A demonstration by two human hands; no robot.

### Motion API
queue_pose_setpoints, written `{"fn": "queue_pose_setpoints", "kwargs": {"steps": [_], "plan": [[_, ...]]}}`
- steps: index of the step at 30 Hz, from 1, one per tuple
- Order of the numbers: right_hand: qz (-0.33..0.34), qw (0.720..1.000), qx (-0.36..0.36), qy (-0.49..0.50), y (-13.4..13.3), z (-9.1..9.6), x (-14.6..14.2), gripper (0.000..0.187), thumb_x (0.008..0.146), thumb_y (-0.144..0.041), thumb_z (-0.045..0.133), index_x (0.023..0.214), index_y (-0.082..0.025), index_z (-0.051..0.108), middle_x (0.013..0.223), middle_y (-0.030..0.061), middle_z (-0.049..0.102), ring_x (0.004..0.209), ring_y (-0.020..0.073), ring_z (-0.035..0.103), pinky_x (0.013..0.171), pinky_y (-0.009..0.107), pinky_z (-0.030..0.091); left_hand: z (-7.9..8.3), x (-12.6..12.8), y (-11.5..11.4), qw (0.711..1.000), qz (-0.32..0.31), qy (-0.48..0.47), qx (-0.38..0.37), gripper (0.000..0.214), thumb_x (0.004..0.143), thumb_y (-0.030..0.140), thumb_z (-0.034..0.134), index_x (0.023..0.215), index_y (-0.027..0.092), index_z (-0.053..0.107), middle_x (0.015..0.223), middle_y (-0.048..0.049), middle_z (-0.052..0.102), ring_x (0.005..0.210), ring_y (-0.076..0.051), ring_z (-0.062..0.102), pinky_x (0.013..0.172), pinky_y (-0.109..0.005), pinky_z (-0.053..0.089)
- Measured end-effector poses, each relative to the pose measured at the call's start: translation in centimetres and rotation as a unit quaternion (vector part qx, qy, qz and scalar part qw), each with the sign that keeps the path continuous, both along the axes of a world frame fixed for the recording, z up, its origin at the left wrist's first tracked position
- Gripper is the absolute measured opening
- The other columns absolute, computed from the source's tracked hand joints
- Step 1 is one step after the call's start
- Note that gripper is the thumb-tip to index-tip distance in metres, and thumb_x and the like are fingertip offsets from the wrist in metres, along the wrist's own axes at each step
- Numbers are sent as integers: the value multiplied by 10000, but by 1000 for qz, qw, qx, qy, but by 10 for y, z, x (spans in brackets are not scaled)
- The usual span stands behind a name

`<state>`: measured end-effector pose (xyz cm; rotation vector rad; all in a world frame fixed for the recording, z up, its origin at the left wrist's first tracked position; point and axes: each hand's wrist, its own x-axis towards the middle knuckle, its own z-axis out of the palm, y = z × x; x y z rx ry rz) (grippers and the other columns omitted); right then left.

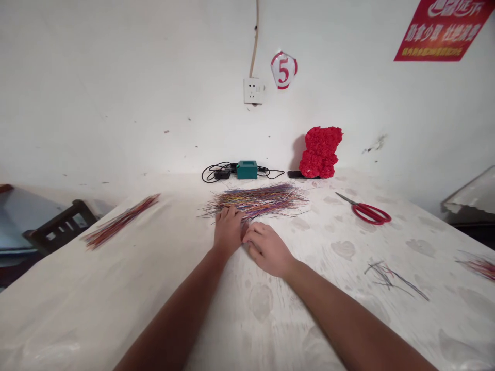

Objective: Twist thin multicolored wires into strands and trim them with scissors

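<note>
A broad loose pile of thin coloured wires [266,198] lies across the middle of the table. My left hand [229,229] is at the pile's near left edge, its fingers bent down over the wires and closed on some of them. Just to the right, and closer to me, is my right hand [268,250]. Its fingers are curled in with thumb and fingertips together, close beside the left hand. Whatever those fingertips hold is hidden or too small to make out.
Red-handled scissors [369,212] lie to the right, near a few loose wire pieces [390,278]. A wire bundle [124,221] is at left, another [479,267] at the right edge. Along the wall sit a green box [247,170] with black cables and a red flowery figure [320,153].
</note>
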<state>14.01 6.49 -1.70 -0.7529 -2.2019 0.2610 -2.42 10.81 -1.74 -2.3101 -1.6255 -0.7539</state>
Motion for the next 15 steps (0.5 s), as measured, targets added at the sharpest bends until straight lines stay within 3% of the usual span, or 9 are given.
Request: {"fn": "queue_pose_setpoints", "kwargs": {"steps": [10,13,15], "plan": [[-21,998,-35,43,5,-5,8,186,798,-52,521,863,-195,622,916,58,605,910,225,559,811,370,442,-5,1,3,996,26,-86,5,136,862,264,572,844,208,695,955,-99,605,1040,-325,503,916,-493,364],[-47,995,-50,74,10,-10,10,208,795,-44,500,859,-197,627,880,47,600,857,203,573,770,339,462,6,2,0,987,20,-157,9,154,861,245,544,839,199,689,946,-98,626,1038,-313,530,940,-495,385],[-74,991,-58,98,15,-14,12,218,799,-40,473,851,-191,622,854,46,596,806,190,579,725,320,472,25,6,-10,977,-5,-212,10,205,890,268,492,879,188,681,949,-98,648,1008,-285,569,930,-473,430]]}}
